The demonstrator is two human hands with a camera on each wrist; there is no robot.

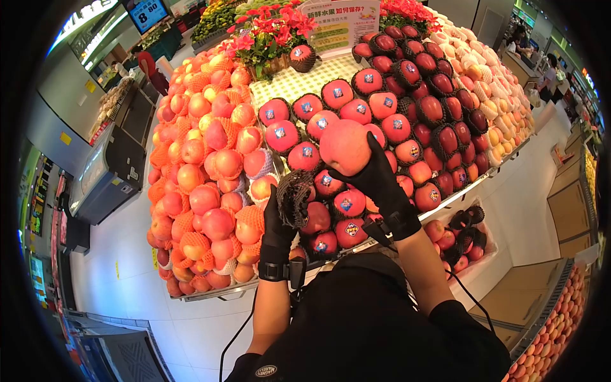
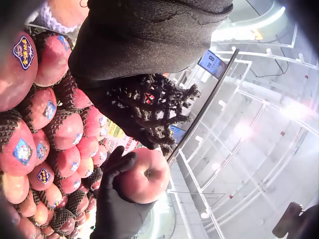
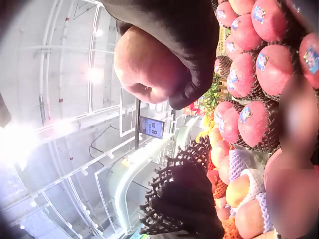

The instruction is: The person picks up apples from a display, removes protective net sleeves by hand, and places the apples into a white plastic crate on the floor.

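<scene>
Black gloves cover both hands. My right hand [image 1: 380, 184] grips a large pinkish-red apple [image 1: 345, 147] above the stickered apples, its thumb and fingers curled round the sides. In the right wrist view this apple [image 3: 149, 64] is bare, with no net on it. A black foam fruit net [image 1: 294, 197] hangs in my left hand [image 1: 277, 223], lower and to the left of the apple. The left wrist view shows the net [image 2: 159, 107] loose and open-meshed at the fingers, apart from the apple [image 2: 147, 177].
Stickered red apples [image 1: 352, 232] in black nets lie under my hands. Orange-netted fruit [image 1: 205, 198] is heaped to the left, dark red apples [image 1: 430, 109] to the right. Potted red flowers [image 1: 270, 38] and a sign [image 1: 340, 28] stand behind. A crate [image 1: 487, 254] sits low at the right.
</scene>
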